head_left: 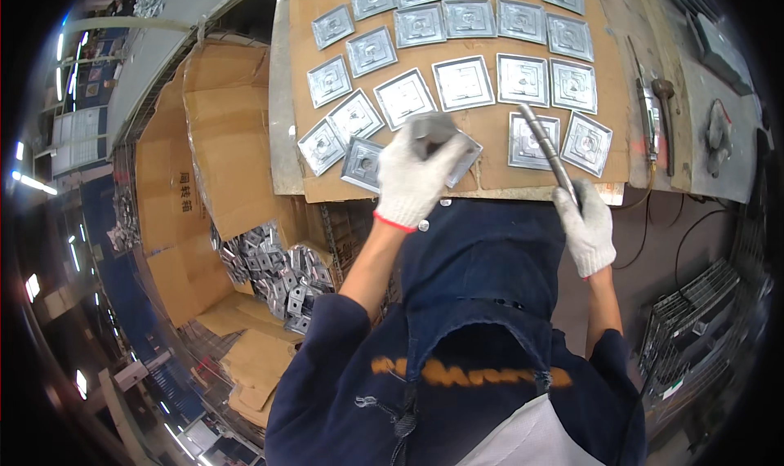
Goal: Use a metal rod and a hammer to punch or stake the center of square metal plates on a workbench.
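My left hand [412,176], in a white knit glove with a red cuff, is closed around a small grey piece [434,126] that is blurred and partly hidden by the fingers. It hovers over the near edge of the cardboard, and a square metal plate [465,162] shows behind it. My right hand [588,233], gloved too, grips the lower end of a slim metal rod [549,149] whose upper end slants up to the left. Several square silvery plates with raised rims, such as this plate [463,82], lie in loose rows beyond my hands.
Brown cardboard [498,180] covers the worktable. On the right lie a hammer [665,123], a pen-like tool with a hose [650,127] and a dark glove [719,135]. At left, a large carton [224,123] holds many small metal parts [278,274]. A wire rack [694,311] stands lower right.
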A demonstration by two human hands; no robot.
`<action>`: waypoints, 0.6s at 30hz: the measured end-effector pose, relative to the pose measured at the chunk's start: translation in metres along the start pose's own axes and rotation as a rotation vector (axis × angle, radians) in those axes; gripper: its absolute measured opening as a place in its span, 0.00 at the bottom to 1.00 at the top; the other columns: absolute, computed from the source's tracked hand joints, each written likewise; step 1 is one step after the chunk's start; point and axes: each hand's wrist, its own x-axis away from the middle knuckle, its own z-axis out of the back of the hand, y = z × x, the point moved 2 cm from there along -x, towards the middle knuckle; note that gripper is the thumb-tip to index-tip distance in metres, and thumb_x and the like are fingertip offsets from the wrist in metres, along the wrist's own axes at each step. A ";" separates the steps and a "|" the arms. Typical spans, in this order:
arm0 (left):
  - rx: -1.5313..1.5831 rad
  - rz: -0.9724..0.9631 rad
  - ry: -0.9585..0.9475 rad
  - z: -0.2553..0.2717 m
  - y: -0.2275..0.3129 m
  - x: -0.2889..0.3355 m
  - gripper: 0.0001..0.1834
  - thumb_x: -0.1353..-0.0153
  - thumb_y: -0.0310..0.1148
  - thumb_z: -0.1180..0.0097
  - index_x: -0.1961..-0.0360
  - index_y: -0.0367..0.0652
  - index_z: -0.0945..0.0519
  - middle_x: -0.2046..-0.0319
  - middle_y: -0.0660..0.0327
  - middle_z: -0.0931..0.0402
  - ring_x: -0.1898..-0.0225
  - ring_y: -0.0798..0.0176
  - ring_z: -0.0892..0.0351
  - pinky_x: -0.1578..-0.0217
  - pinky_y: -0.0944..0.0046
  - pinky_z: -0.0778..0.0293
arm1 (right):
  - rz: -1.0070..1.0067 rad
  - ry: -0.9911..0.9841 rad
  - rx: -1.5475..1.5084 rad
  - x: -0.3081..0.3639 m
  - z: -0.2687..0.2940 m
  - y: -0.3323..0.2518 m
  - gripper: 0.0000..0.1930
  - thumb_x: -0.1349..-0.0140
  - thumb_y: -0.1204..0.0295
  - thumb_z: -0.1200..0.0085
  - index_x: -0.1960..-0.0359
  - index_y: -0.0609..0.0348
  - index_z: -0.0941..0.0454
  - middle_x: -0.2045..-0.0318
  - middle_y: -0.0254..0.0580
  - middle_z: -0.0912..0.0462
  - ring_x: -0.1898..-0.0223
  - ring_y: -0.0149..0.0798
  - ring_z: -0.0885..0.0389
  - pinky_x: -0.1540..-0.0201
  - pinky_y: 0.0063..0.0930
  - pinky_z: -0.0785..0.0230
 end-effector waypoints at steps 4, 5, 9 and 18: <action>0.008 0.013 -0.202 -0.059 -0.014 -0.014 0.15 0.34 0.26 0.30 0.52 0.30 0.20 0.65 0.57 0.13 0.62 0.67 0.12 0.58 0.66 0.17 | -0.079 0.077 -0.109 0.006 0.010 0.039 0.20 0.26 0.56 0.42 0.54 0.65 0.19 0.73 0.42 0.22 0.71 0.36 0.24 0.63 0.35 0.29; 0.010 0.011 -0.223 -0.070 -0.023 -0.017 0.15 0.34 0.26 0.30 0.52 0.30 0.20 0.65 0.57 0.13 0.62 0.67 0.12 0.58 0.66 0.17 | -0.075 0.112 -0.158 0.008 0.009 0.050 0.19 0.26 0.57 0.42 0.54 0.65 0.19 0.74 0.41 0.23 0.71 0.34 0.26 0.64 0.35 0.30; -0.248 -0.082 -0.244 -0.099 -0.022 -0.020 0.13 0.35 0.27 0.28 0.54 0.34 0.17 0.65 0.59 0.13 0.64 0.70 0.15 0.60 0.68 0.19 | -0.102 0.166 -0.226 0.021 0.020 0.062 0.18 0.26 0.58 0.41 0.54 0.65 0.19 0.74 0.39 0.24 0.71 0.32 0.28 0.64 0.33 0.31; -0.563 -0.334 -0.197 -0.113 -0.022 -0.016 0.19 0.40 0.35 0.23 0.51 0.40 0.14 0.64 0.58 0.11 0.64 0.70 0.14 0.60 0.66 0.18 | -0.039 0.121 -0.142 0.013 0.025 0.055 0.24 0.28 0.51 0.41 0.56 0.67 0.21 0.71 0.57 0.21 0.70 0.50 0.23 0.61 0.42 0.28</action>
